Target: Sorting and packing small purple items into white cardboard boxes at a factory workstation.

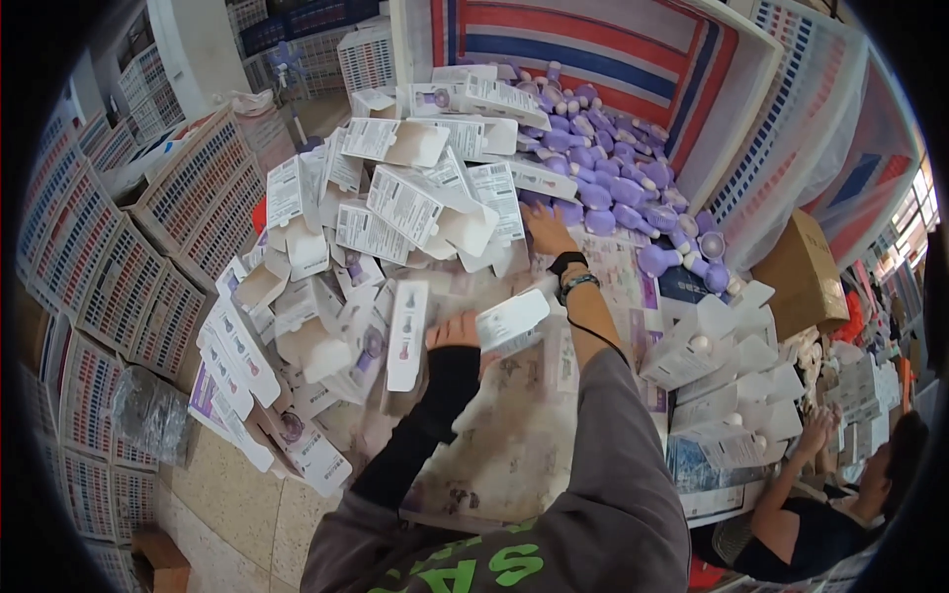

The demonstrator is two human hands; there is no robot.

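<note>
Purple gadgets [625,190] just ahead of right hand [550,232] — the nearer one
Grip looks spread — left hand [455,332] pinches white box [514,318]

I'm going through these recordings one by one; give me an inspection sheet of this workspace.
Surface: table, pale patterned top with brownish patches.
Job's things: one white box in hand; heap of printed cartons, many with open flaps; purple items piled before a striped panel.
Clutter: open-topped packs at the right; brown cardboard box beyond them.
Hands: left hand holds the white box; right hand is at the purple pile's near edge, grip unclear.
Cables: nothing seen.
Surroundings: stacked crates at left; another person at lower right.
</note>
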